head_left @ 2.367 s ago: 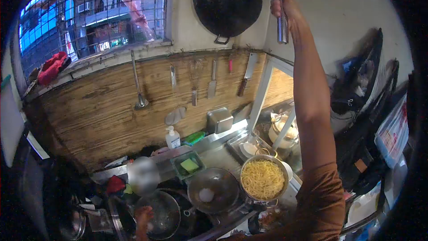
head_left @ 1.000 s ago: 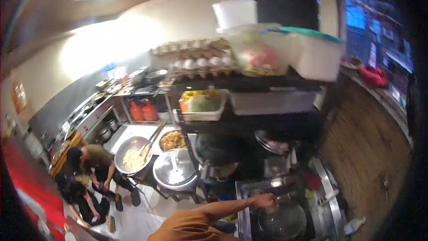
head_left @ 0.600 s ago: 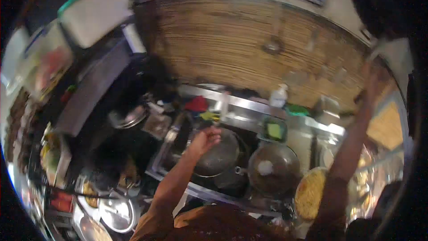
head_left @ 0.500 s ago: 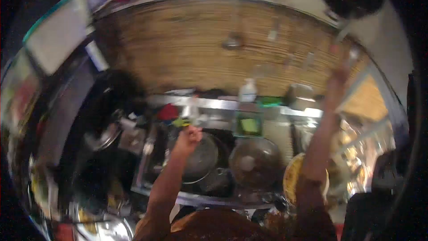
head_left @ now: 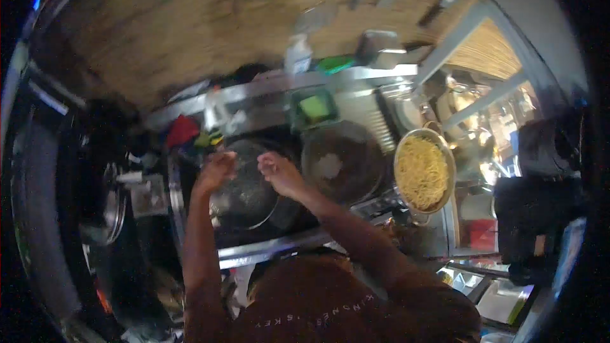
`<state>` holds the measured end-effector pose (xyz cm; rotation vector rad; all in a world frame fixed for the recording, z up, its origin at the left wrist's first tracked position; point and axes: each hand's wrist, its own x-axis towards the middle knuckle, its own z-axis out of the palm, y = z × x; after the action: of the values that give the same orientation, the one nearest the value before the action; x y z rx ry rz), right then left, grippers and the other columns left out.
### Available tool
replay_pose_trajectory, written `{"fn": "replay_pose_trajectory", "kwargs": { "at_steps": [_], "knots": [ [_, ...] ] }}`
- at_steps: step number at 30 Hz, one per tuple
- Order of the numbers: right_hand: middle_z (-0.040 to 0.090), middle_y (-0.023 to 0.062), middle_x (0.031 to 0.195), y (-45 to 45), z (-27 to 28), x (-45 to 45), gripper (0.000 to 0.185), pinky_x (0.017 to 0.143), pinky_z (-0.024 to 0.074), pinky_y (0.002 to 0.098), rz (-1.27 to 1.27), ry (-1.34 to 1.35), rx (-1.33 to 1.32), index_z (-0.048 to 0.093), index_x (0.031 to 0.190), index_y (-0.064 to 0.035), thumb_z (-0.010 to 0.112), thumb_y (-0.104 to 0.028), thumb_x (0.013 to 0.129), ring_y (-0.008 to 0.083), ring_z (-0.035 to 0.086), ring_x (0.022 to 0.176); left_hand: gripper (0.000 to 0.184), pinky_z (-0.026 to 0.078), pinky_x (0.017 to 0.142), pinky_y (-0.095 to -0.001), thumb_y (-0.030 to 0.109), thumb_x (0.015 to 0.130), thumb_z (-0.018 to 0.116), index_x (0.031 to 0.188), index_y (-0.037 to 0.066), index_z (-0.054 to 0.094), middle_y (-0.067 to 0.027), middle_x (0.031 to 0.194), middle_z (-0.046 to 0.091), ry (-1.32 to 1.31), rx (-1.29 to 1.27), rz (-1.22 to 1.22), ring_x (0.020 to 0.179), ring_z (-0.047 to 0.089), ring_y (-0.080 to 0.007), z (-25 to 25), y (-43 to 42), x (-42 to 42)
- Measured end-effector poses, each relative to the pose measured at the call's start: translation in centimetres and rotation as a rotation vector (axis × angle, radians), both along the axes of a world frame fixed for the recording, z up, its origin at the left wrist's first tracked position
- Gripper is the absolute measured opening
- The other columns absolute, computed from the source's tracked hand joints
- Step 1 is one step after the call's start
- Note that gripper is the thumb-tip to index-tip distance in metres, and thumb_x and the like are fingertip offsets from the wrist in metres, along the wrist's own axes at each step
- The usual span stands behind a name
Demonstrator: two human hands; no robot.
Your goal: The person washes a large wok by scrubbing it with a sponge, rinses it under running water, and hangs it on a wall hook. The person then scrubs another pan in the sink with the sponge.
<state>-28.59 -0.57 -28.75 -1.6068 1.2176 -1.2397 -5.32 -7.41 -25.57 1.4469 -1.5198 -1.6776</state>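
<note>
Both hands are over the left pan (head_left: 248,200) on the stove. At its upper left edge is my left hand (head_left: 218,168), fingers curled, beside a yellow and black item (head_left: 213,138); what it holds, if anything, is too blurred to tell. My right hand (head_left: 277,171) hovers above the pan's right part with its fingers bent inward; nothing clear shows in it. A second pan (head_left: 342,162) with a pale spot in it stands to the right. Further right is a pot of yellow noodles (head_left: 422,171).
A green-edged container (head_left: 313,108) with a light green block sits behind the pans. Along the back ledge stand a pump bottle (head_left: 298,56) and a metal container (head_left: 381,49). A red cloth (head_left: 182,131) lies at the left. Utensils hang on the wooden wall.
My right hand has come down from the hanging utensils at the right to the left pan. My left hand stays near that pan. The view has turned downward.
</note>
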Motion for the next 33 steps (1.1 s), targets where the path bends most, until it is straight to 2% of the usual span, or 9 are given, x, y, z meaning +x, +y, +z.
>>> {"fn": "replay_pose_trajectory", "kwargs": {
  "at_steps": [2, 4, 6, 11, 14, 21, 26, 30, 33],
  "knots": [
    [0.063, 0.0093, 0.096, -3.8, -9.7, 1.8, 0.027, 0.074, 0.0544, 0.0423, 0.626, -1.406, 0.715, 0.056, 0.113, -0.0056, 0.059, -0.020, 0.090, 0.0255, 0.064, 0.089, 0.018, 0.049, 0.086, -0.0354, 0.005, 0.083, 0.064, 0.101, 0.005, 0.063, -0.0086, 0.106, 0.062, -0.181, -0.576, -0.105, 0.102, 0.058, -0.0233, 2.4, 3.3, 1.3],
    [0.063, 0.0112, 0.095, -8.9, -17.1, 5.6, 0.028, 0.078, 0.0552, 0.0460, 1.014, -1.632, 0.906, 0.057, 0.105, -0.0043, 0.056, -0.027, 0.089, 0.0291, 0.065, 0.093, 0.016, 0.048, 0.090, -0.0373, 0.004, 0.080, 0.065, 0.096, 0.004, 0.064, -0.0120, 0.108, 0.062, -0.319, -0.812, -0.090, 0.106, 0.058, -0.0271, 2.1, 5.4, 3.8],
    [0.063, 0.0143, 0.098, -6.5, -4.0, 7.0, 0.029, 0.084, 0.0550, 0.0483, 0.223, -0.805, 0.890, 0.057, 0.101, -0.0023, 0.054, -0.028, 0.090, 0.0333, 0.065, 0.092, 0.013, 0.047, 0.092, -0.0388, 0.004, 0.077, 0.067, 0.089, 0.004, 0.066, -0.0153, 0.109, 0.063, -0.402, -0.705, 0.067, 0.109, 0.057, -0.0309, 0.8, 7.4, 6.6],
    [0.061, 0.0235, 0.110, -10.6, -5.5, 11.5, 0.055, 0.088, 0.0535, 0.0500, 0.323, -1.081, 1.064, 0.053, 0.117, 0.0075, 0.044, -0.043, 0.096, 0.0357, 0.065, 0.091, 0.018, 0.051, 0.074, -0.0388, 0.016, 0.082, 0.071, 0.090, 0.002, 0.063, -0.0131, 0.090, 0.064, -0.350, -0.342, 0.392, 0.083, 0.066, -0.0266, 1.0, 12.9, 9.4],
    [0.064, 0.0219, 0.103, -10.1, 0.2, 10.7, 0.058, 0.083, 0.0557, 0.0463, 0.581, -0.689, 0.889, 0.056, 0.113, 0.0071, 0.045, -0.047, 0.096, 0.0350, 0.066, 0.085, 0.023, 0.051, 0.066, -0.0356, 0.024, 0.087, 0.068, 0.092, 0.002, 0.062, -0.0100, 0.080, 0.064, -0.273, -0.413, 0.339, 0.071, 0.065, -0.0201, -6.4, 14.3, 12.1],
    [0.069, 0.0108, 0.074, -9.2, 2.6, 10.2, 0.046, 0.065, 0.0529, 0.0429, 0.183, 0.064, 0.725, 0.069, 0.081, -0.0064, 0.051, -0.046, 0.094, 0.0273, 0.066, 0.067, 0.025, 0.049, 0.066, -0.0304, 0.027, 0.086, 0.071, 0.087, 0.004, 0.062, -0.0037, 0.080, 0.065, 0.256, -0.349, 0.429, 0.069, 0.060, -0.0123, -17.0, 8.1, 6.4],
    [0.065, 0.0079, 0.068, -4.8, 3.2, 9.2, 0.039, 0.065, 0.0499, 0.0390, 0.020, 0.553, 0.442, 0.070, 0.081, -0.0108, 0.051, -0.042, 0.094, 0.0206, 0.065, 0.067, 0.020, 0.049, 0.066, -0.0306, 0.024, 0.086, 0.072, 0.080, 0.007, 0.063, -0.0007, 0.078, 0.062, 0.642, -0.008, 0.600, 0.071, 0.058, -0.0125, -6.4, 2.2, -2.9],
    [0.066, 0.0059, 0.077, -3.4, -1.2, 8.1, 0.030, 0.067, 0.0516, 0.0360, -0.478, -0.013, 0.278, 0.067, 0.088, -0.0049, 0.050, -0.030, 0.094, 0.0199, 0.065, 0.073, 0.021, 0.049, 0.065, -0.0332, 0.022, 0.082, 0.071, 0.079, 0.004, 0.062, -0.0074, 0.080, 0.064, 0.187, -0.598, 0.340, 0.074, 0.061, -0.0180, -10.4, -1.8, -4.9],
    [0.066, 0.0073, 0.089, -4.4, -5.6, 6.5, 0.027, 0.068, 0.0538, 0.0367, -0.092, -0.326, 0.554, 0.063, 0.096, -0.0026, 0.052, -0.027, 0.094, 0.0203, 0.065, 0.082, 0.020, 0.049, 0.064, -0.0360, 0.019, 0.080, 0.070, 0.078, 0.001, 0.061, -0.0131, 0.084, 0.065, -0.141, -0.525, 0.106, 0.077, 0.063, -0.0235, -5.7, 0.7, -1.9]
  ]
}}
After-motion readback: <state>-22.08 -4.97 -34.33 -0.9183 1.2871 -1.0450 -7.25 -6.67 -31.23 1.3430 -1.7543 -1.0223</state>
